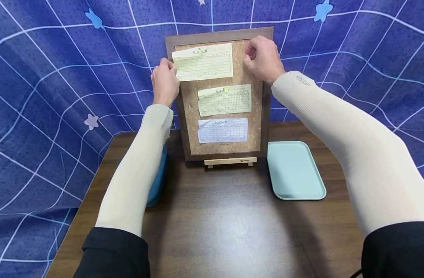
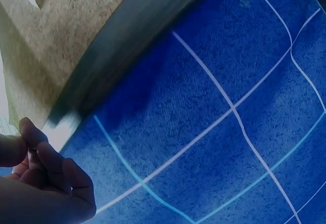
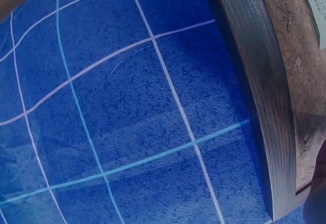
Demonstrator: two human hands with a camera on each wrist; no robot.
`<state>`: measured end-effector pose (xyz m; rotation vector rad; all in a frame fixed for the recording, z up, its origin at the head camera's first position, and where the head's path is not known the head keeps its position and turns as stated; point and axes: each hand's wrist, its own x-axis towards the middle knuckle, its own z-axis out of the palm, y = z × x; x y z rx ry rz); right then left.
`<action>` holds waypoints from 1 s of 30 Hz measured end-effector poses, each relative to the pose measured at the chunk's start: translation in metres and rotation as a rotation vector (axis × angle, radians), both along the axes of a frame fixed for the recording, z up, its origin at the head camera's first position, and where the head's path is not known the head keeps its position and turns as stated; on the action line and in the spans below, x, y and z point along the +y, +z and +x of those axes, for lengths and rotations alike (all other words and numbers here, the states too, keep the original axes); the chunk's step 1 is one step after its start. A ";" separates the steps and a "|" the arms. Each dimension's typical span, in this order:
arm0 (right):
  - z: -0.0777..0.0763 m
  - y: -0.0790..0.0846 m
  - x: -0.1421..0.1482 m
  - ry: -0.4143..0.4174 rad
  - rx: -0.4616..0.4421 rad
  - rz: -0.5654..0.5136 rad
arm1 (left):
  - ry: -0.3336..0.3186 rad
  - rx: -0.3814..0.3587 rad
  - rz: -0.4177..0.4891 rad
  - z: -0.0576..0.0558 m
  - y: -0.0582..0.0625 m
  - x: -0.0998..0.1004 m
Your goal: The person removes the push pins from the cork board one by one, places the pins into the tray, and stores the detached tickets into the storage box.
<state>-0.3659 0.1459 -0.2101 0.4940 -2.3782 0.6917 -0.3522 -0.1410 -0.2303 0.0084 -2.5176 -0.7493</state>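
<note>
My left hand [image 1: 164, 83] pinches the left edge of a pale yellow printed form [image 1: 212, 63] at the top of a framed corkboard [image 1: 191, 112]. In the left wrist view, thumb and forefinger of that hand [image 2: 51, 170] meet beside the board's frame. My right hand [image 1: 262, 58] is at the board's upper right, fingers curled, a little right of the form; I cannot tell whether something small is between its fingertips. Below hang a second yellowish form [image 1: 215, 104] with a yellow pushpin [image 1: 226, 89] at its top, and a bluish form [image 1: 222, 131].
The board leans upright on a small wooden stand [image 1: 229, 161] on a brown table [image 1: 225, 231]. A pale green tray [image 1: 295, 170] lies to the right. Left of the board, a blue tray [image 1: 158, 181] is partly hidden by my left forearm. Behind hangs a blue patterned curtain [image 1: 93, 88].
</note>
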 end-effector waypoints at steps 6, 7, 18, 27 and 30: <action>0.002 0.001 0.001 0.002 0.000 0.014 | -0.011 -0.006 0.006 0.001 0.000 -0.009; 0.002 0.001 0.002 0.002 0.000 0.014 | -0.011 -0.008 0.007 0.001 0.000 -0.010; 0.005 0.001 0.019 0.015 0.020 0.083 | -0.017 0.001 0.003 0.005 0.000 -0.023; 0.006 -0.001 0.029 0.009 0.038 0.101 | 0.008 0.013 -0.006 0.006 0.002 -0.036; 0.007 -0.002 0.030 0.010 0.039 0.107 | 0.010 0.014 -0.007 0.006 0.002 -0.038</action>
